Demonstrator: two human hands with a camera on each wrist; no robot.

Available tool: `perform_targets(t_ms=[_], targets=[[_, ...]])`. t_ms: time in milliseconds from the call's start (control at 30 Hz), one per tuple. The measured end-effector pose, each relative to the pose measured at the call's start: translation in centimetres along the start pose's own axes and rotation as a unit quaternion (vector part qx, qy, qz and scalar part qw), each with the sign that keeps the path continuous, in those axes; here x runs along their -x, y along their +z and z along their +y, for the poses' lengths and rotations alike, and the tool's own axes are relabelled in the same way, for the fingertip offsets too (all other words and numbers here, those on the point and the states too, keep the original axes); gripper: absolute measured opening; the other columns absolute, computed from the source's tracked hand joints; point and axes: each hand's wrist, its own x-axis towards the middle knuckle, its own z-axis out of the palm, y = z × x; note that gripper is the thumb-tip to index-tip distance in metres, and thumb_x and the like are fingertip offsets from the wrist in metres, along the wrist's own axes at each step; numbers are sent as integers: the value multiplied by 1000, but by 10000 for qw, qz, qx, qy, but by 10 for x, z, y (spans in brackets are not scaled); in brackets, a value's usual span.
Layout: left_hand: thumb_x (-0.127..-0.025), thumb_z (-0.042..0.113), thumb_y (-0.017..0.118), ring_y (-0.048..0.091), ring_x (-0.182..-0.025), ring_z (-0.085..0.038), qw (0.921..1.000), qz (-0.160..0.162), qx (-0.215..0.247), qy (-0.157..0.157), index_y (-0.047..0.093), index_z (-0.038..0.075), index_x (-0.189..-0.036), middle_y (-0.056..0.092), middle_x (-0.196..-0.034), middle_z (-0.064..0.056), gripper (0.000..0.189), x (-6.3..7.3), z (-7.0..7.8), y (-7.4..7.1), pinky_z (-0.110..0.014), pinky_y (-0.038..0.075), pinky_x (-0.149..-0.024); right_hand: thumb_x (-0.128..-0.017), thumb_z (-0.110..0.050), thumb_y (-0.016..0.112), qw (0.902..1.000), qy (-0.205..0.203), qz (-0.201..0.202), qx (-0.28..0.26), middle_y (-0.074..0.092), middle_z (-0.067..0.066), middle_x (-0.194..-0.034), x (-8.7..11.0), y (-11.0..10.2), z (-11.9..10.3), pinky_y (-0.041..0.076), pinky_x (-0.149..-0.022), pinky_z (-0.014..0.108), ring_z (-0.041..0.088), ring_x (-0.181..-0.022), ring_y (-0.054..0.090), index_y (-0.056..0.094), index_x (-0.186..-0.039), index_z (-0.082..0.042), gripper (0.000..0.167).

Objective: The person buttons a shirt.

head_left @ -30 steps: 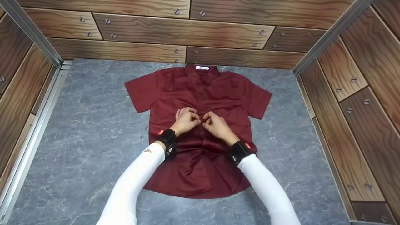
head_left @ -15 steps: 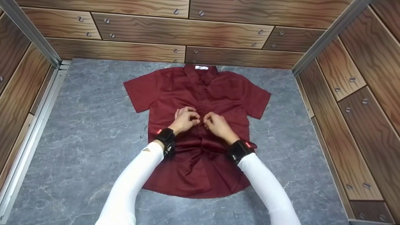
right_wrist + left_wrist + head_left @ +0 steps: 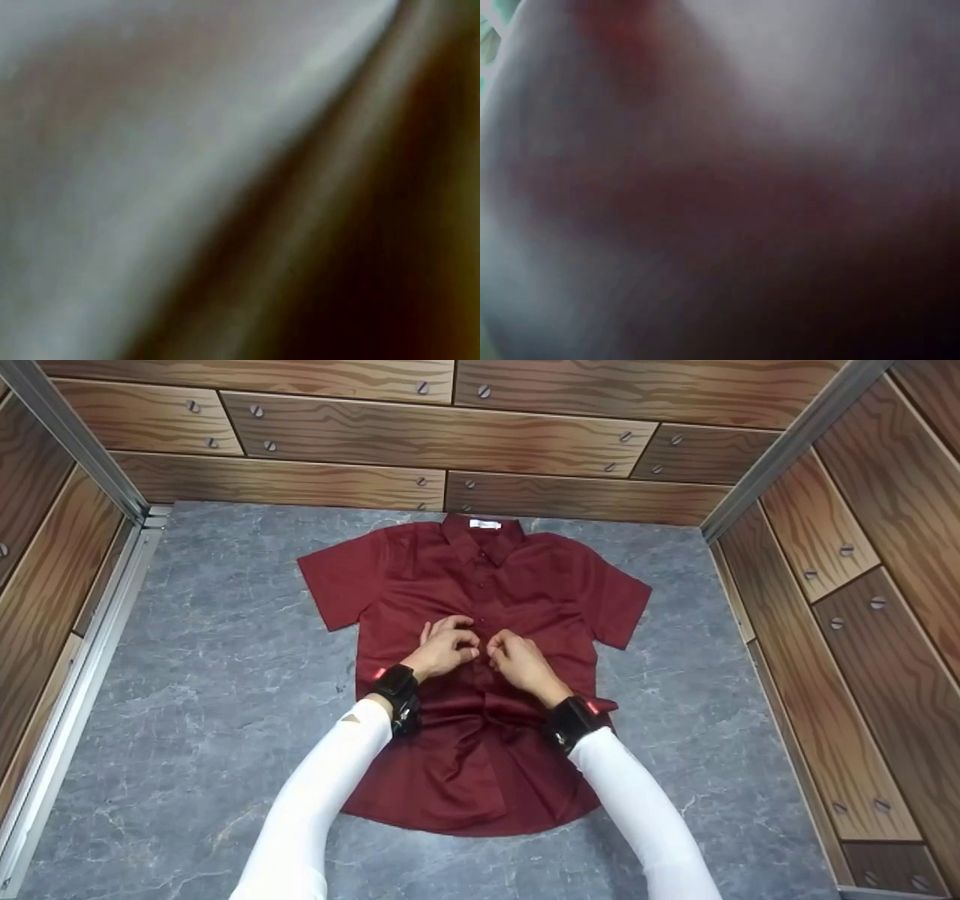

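A dark red short-sleeved shirt (image 3: 420, 577) lies spread front up, its collar toward the back wall. At the middle of its button front, my left hand (image 3: 444, 649) pinches the cloth between thumb and forefinger, the other fingers spread over the shirt. Close beside it, my right hand (image 3: 519, 658) pinches the opposite side of the placket with curled fingers. The fingertips hide whatever button or buttonhole lies between them. Small buttons show above the hands, below the collar (image 3: 501, 544). Both wrist views are blurred close-ups in which no hand can be made out.
The shirt lies on a grey marbled surface (image 3: 225, 675). Wood-patterned panels (image 3: 442, 431) stand at the back and both sides, with metal rails (image 3: 82, 435) at the corners. Below the hands the shirt is bunched in folds, and its hem lies nearest me.
Both hands stay at the same place on the placket, with only slight finger shifts. The shirt lies almost exactly as before.
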Motion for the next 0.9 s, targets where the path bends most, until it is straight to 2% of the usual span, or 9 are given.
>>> perform_targets(t_ms=[300,400,533,633,700,767,833,900], targets=[[-91,20,62,25,-142,-33,9992,-213,329,-9,70,9,-103,40,-149,-9,18,-2,-3,-4,-60,-3,-115,-97,-18,54,9988,-125,210,421,65,0,-78,2,2,-5,48,-70,35,19,-75,63,58,-94,-15,6],[-93,26,58,26,-142,-32,9990,-211,380,-89,70,10,-99,41,-148,-9,21,-3,-3,-3,-60,-4,-114,-97,-18,54,9983,-125,239,522,63,1,-79,1,2,-5,48,-71,36,20,-75,60,57,-95,-14,6],[-94,40,55,27,-140,-29,9994,-124,249,-229,70,10,-91,43,-145,-7,34,-3,1,-1,-59,-2,-114,-98,-20,53,9995,-56,115,289,64,2,-79,0,1,-4,45,-65,32,18,-71,59,59,-99,-12,10],[-92,41,57,28,-141,-28,9996,0,-29,-284,69,9,-86,44,-145,-6,35,-2,4,1,-59,1,-114,-97,-22,55,10000,-68,-5,-51,66,2,-81,0,-1,-2,45,-63,29,16,-70,60,58,-103,-12,12],[-92,37,59,28,-141,-28,9992,157,-175,-318,68,8,-90,45,-145,-6,30,-2,5,5,-59,3,-115,-94,-24,58,9998,-96,-38,-160,67,2,-82,2,-4,0,46,-63,28,15,-71,61,57,-105,-13,15],[-91,33,61,32,-139,-28,9981,426,-231,-385,64,10,-102,47,-142,-7,26,-3,6,10,-59,5,-115,-92,-28,63,9997,-194,-73,-109,68,1,-84,5,-5,3,47,-65,28,14,-73,62,56,-104,-13,21],[-91,31,61,34,-138,-28,9963,700,-254,-418,57,17,-118,47,-140,-7,31,-3,6,14,-59,6,-115,-89,-34,67,9995,-258,-133,148,65,0,-83,8,-6,4,46,-66,29,15,-73,60,56,-100,-14,26],[-92,30,61,33,-138,-30,9944,913,-379,-378,53,21,-126,45,-140,-9,36,-3,7,16,-62,7,-114,-87,-38,69,9980,-313,-262,490,62,0,-82,9,-5,4,46,-66,31,16,-72,58,57,-95,-14,28]])
